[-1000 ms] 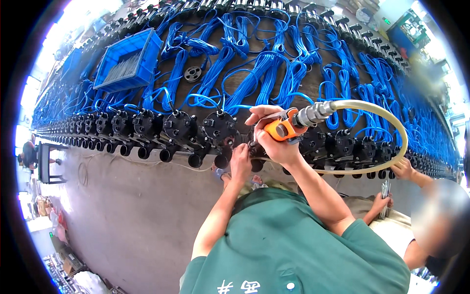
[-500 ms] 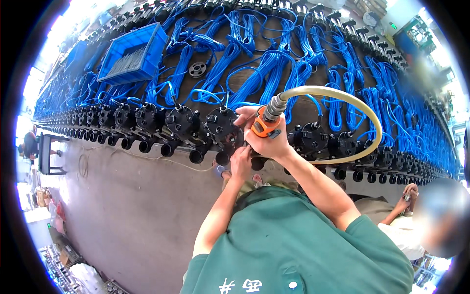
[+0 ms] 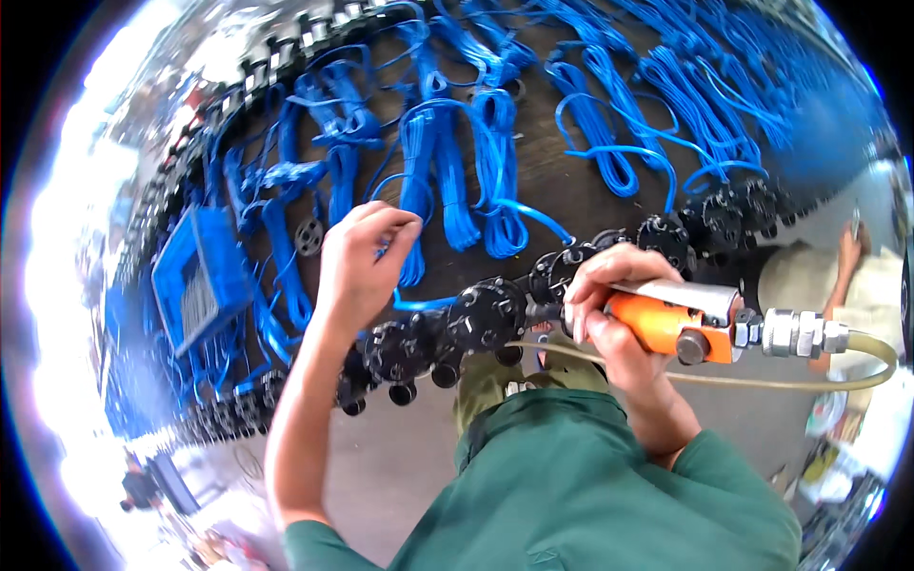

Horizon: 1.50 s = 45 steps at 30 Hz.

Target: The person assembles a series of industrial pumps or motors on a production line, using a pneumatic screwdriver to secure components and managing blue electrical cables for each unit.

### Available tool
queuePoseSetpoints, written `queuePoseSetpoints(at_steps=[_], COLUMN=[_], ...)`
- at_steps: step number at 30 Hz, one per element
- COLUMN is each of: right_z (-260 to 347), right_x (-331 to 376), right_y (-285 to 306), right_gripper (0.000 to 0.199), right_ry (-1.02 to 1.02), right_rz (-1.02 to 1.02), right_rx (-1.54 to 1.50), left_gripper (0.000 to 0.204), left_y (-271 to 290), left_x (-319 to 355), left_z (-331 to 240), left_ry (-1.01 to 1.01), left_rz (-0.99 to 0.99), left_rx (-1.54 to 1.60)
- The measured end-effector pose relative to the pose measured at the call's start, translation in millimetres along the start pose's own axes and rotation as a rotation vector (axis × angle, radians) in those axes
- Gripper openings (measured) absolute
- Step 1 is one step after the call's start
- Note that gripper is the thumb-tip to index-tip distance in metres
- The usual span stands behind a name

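Head view: right hand (image 3: 624,350) holds orange tool (image 3: 659,325), left hand (image 3: 360,255) apart.

Air tool (image 3: 657,322): orange body; lever (image 3: 700,294) along its top, silver; hose coupling (image 3: 790,332) at its right end, silver; air hose (image 3: 871,352), pale yellow. Left of the air tool: round housings (image 3: 486,314), black. Beyond the air tool: cable bundles (image 3: 500,171), bright blue, striped by parallel strands; tabletop (image 3: 543,128), dark brown. Far left of the air tool: crate (image 3: 214,252), blue; rods (image 3: 196,303) inside, grey. Nearer than the air tool: shirt (image 3: 571,476), plain green; trousers (image 3: 481,390), olive.
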State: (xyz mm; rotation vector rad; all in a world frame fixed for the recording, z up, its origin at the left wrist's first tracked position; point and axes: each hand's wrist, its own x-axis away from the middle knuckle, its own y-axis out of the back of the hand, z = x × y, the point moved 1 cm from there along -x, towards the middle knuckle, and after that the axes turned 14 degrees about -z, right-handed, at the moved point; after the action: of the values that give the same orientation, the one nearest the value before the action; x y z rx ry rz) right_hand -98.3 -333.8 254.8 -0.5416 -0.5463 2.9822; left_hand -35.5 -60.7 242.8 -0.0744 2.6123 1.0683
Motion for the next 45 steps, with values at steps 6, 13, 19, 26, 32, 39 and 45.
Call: queuePoseSetpoints(at_steps=[6, 13, 19, 26, 32, 39, 45], right_z=[-3, -10, -27, -75, -81, -88, -52], right_x=[24, 23, 7, 5, 4, 12, 10], right_y=[2, -13, -35, -46, -56, -57, -89], right_gripper=[0.025, 0.024, 0.027, 0.022, 0.021, 0.024, 0.035], right_ry=[-0.096, -0.096, -0.060, -0.012, -0.027, 0.023, 0.006], right_rz=[-0.313, -0.403, -0.389, -0.241, -0.121, -0.138, -0.218], right_rx=[0.254, 0.339, 0.363, 0.465, 0.558, 0.485, 0.512], left_gripper=[0.026, 0.028, 0.033, 0.016, 0.018, 0.028, 0.023], left_y=[-158, -212, -206, -219, -215, -164, -154], left_x=[-15, 6, 2, 16, 14, 37, 65], left_z=[118, 126, 123, 143, 142, 188, 206], left_ry=[-0.489, -0.687, -0.779, -0.777, -0.793, -0.448, -0.447], left_rz=[0.929, 1.012, 1.082, 1.078, 1.088, 1.037, 0.867], left_rx=[0.190, 0.483, 0.407, 0.378, 0.331, 0.224, 0.363])
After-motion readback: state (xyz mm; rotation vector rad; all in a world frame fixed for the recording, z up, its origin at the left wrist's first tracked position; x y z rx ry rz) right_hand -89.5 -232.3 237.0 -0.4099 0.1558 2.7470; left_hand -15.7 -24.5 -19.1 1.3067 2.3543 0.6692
